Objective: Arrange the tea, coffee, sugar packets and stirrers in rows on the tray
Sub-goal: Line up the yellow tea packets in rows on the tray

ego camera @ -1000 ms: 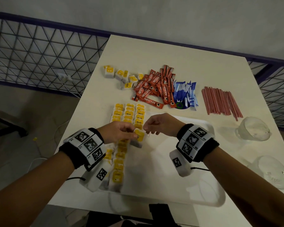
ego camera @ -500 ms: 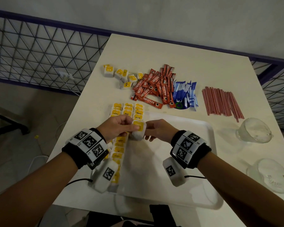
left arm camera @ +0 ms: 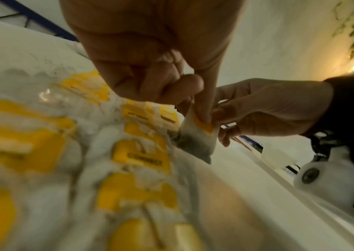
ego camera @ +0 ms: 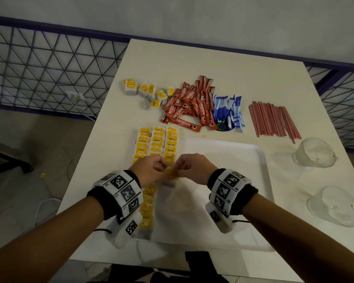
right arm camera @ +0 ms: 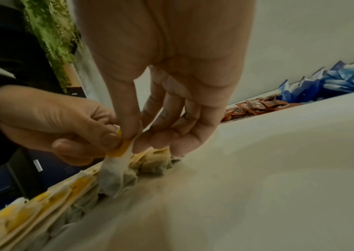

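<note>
Both hands pinch the yellow-tagged top of one tea bag (ego camera: 170, 174) just above the white tray (ego camera: 253, 180). My left hand (ego camera: 161, 167) holds it from the left, thumb and forefinger on the tag (left arm camera: 201, 125). My right hand (ego camera: 180, 166) pinches the same top edge from the right (right arm camera: 128, 144). The bag (right arm camera: 115, 173) hangs with its lower end by the laid tea bags (ego camera: 157, 139), which lie in rows along the tray's left side. Beyond the tray lie loose tea bags (ego camera: 145, 91), red coffee sticks (ego camera: 190, 105), blue sugar packets (ego camera: 229, 113) and red stirrers (ego camera: 272, 119).
Two glass cups (ego camera: 313, 154) (ego camera: 333, 207) stand on the table to the right of the tray. A wire-mesh railing (ego camera: 49, 68) runs behind and left of the table. The table's near edge is close to my forearms.
My hands have drawn closer together on the tea bag, and the bag has tipped from lying flat to hanging upright from its top, low beside the laid rows.
</note>
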`<state>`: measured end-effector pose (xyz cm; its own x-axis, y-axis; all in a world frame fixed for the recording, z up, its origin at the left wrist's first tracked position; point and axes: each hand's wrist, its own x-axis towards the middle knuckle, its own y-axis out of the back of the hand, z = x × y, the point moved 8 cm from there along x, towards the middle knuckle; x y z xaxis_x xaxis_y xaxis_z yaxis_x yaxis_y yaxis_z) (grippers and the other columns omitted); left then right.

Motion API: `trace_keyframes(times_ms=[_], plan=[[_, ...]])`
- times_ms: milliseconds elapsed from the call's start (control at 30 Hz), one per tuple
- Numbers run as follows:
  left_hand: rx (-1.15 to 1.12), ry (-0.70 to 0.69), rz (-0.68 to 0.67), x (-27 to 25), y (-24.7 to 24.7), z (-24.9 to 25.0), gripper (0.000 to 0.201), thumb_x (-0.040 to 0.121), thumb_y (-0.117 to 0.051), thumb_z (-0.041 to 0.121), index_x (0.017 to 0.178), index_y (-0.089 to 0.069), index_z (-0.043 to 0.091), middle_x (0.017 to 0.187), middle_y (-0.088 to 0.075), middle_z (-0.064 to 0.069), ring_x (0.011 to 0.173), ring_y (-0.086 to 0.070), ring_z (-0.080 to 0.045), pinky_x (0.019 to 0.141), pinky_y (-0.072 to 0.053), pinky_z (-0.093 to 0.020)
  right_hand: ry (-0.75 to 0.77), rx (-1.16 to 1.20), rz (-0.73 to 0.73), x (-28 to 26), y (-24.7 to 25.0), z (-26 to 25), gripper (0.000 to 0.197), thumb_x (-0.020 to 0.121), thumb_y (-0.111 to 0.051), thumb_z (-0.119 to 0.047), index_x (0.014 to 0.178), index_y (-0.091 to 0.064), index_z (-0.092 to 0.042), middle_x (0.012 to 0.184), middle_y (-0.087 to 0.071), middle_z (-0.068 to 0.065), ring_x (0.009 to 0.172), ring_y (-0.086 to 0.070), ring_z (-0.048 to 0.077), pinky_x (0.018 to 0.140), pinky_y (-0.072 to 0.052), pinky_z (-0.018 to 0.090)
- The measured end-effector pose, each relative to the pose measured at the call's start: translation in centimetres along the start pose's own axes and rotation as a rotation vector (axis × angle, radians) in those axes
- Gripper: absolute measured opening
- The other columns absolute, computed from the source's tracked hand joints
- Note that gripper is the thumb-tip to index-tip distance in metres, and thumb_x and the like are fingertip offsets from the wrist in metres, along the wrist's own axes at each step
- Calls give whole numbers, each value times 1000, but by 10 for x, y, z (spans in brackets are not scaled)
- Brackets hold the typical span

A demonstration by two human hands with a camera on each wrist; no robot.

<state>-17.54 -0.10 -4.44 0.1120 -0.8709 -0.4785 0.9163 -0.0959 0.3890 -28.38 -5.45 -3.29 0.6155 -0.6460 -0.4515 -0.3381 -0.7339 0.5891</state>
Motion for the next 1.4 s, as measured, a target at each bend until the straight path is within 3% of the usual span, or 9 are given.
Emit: trace_keyframes(times_ms=[100,200,300,467,800,1000,1133,1267,1400], plan=[[60,16,-15,-2,4,0,19,82,-68,12,87,-55,25,77,-62,8,52,-53,-18,43,-44,-21,-21,-183,-74,6,-8,-3,27,87,-61,-23,111,-61,-10,111,-63,9,88,-50,17,62,-36,18],[81,5,14,0,16,3,20,83,-66,9,94,-54,21,88,-62,4,37,-50,-10,35,-39,-17,-53,-246,-87,16,-9,-4,28,89,-57,-19,115,-59,-9,119,-60,11,103,-53,24,76,-37,21],[143,-14,52,4,30,7,19,83,-66,13,96,-54,22,85,-60,6,43,-51,-11,41,-41,-17,-69,-256,-48,23,-3,-9,29,88,-59,-20,115,-60,-9,119,-59,12,111,-53,27,85,-40,26],[225,-24,73,9,42,9,19,80,-70,26,94,-57,26,79,-56,10,77,-55,-11,59,-40,-15,-111,-204,22,33,6,-9,26,87,-62,-21,110,-63,-9,116,-61,12,108,-55,27,87,-43,29],[215,-8,65,23,67,4,13,83,-66,24,93,-57,26,80,-55,7,70,-52,-8,57,-39,-17,-202,-221,10,41,0,-4,26,88,-56,-21,112,-60,-13,118,-59,11,110,-53,28,82,-39,26],[188,6,102,42,109,1,10,85,-63,21,94,-58,21,83,-57,0,62,-51,-11,51,-39,-17,-237,-148,59,56,30,-20,41,85,-62,-36,120,-51,-17,98,-54,4,88,-54,22,83,-47,34],[217,41,131,65,141,-4,13,86,-64,21,95,-56,19,79,-55,2,57,-50,-9,44,-35,-11,-213,-166,121,85,68,-50,51,90,-56,-29,135,-40,-11,127,-53,13,115,-52,29,92,-43,34],[303,74,105,94,164,-11,22,85,-65,25,102,-54,19,86,-56,2,74,-53,-14,57,-39,-19,-220,-170,133,132,94,-70,54,94,-50,-21,142,-28,-8,140,-43,14,127,-43,29,99,-38,31],[427,22,94,120,176,-4,48,83,-67,31,123,-48,13,116,-54,-5,99,-52,-16,81,-39,-22,-251,-222,135,183,108,-65,56,95,-50,-23,145,-27,-14,149,-32,9,133,-36,27,103,-35,31]])
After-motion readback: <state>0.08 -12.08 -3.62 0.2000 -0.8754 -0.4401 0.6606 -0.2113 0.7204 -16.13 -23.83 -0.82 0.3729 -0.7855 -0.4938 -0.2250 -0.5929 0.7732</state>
